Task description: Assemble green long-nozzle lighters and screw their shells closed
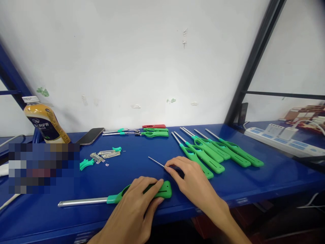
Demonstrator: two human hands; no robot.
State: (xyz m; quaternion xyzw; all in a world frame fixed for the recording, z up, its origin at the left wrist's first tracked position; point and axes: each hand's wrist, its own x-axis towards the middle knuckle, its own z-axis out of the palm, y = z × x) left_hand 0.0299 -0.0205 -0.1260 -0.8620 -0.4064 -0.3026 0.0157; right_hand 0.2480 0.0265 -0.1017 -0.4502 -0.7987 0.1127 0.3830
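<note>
Near the front edge, a green long-nosed gas lighter lies on the blue table, its metal barrel pointing left. My left hand is closed over its handle and hides the middle of it. Just right of that, my right hand pinches a thin screwdriver. The slim metal shaft points up and left, apart from the lighter; the dark handle is mostly hidden under my palm. Several more green lighters lie in a row beyond and right of my right hand.
Small clear and teal lighter parts lie left of centre. Opened lighter pieces and a red handle piece rest by the wall. A phone and a juice bottle stand left; a power strip is right.
</note>
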